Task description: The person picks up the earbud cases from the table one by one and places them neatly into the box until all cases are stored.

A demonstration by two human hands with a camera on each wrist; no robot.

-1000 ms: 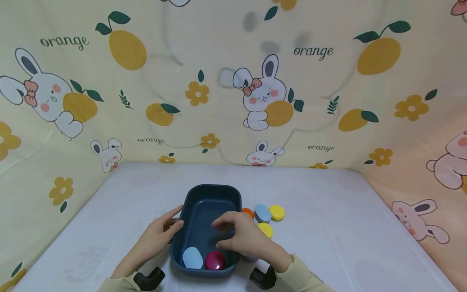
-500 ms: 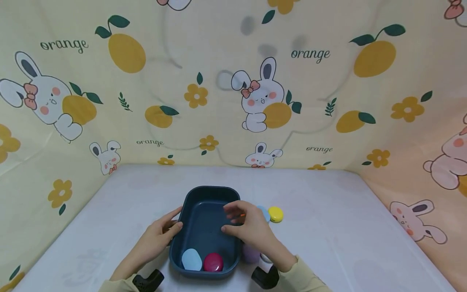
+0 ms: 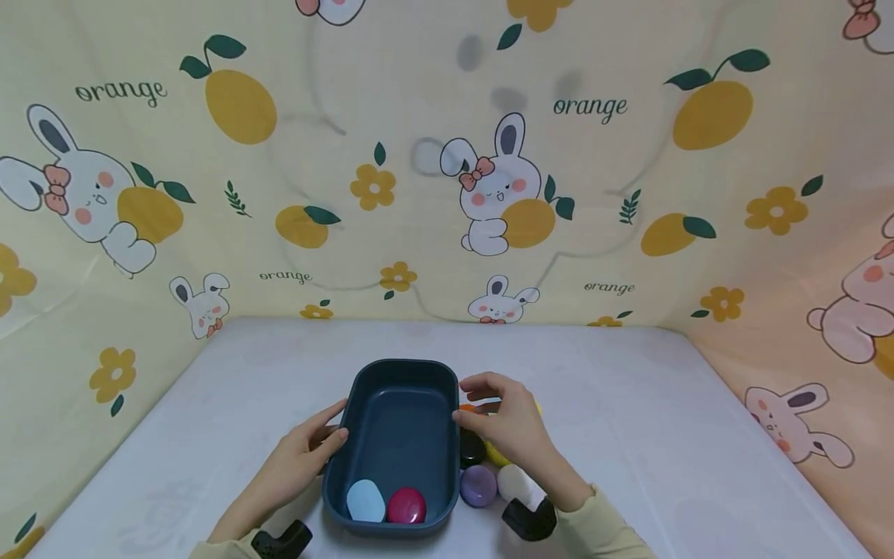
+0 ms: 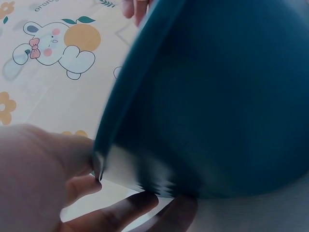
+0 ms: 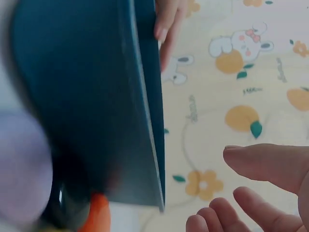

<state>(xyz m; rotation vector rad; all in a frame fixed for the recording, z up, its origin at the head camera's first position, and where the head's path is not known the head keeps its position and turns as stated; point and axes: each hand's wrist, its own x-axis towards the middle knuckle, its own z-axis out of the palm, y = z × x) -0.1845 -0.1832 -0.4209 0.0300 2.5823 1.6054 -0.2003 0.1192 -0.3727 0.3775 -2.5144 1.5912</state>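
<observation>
A dark blue rectangular box (image 3: 401,435) stands on the white table, holding a pale blue rounded piece (image 3: 366,501) and a glossy dark red round piece (image 3: 407,506) at its near end. My left hand (image 3: 302,454) grips the box's left side; the left wrist view has the thumb at the rim and fingers (image 4: 118,212) against the wall's underside. Beside the right rim my right hand (image 3: 513,419) hovers with nothing in it, thumb and fingers (image 5: 265,162) spread apart. In the right wrist view a gap separates it from the box wall.
Right of the box lie a black piece (image 3: 471,449), a purple piece (image 3: 479,487), a white piece (image 3: 513,483) and an orange piece (image 3: 466,407). Yellow pieces (image 3: 497,456) are partly hidden by my right hand. A printed rabbit-and-orange cloth (image 3: 419,233) rises behind the table.
My right hand has moved from over the box's inside to beyond its right rim, holding nothing. The left hand stays on the box, and both pieces inside lie as before.
</observation>
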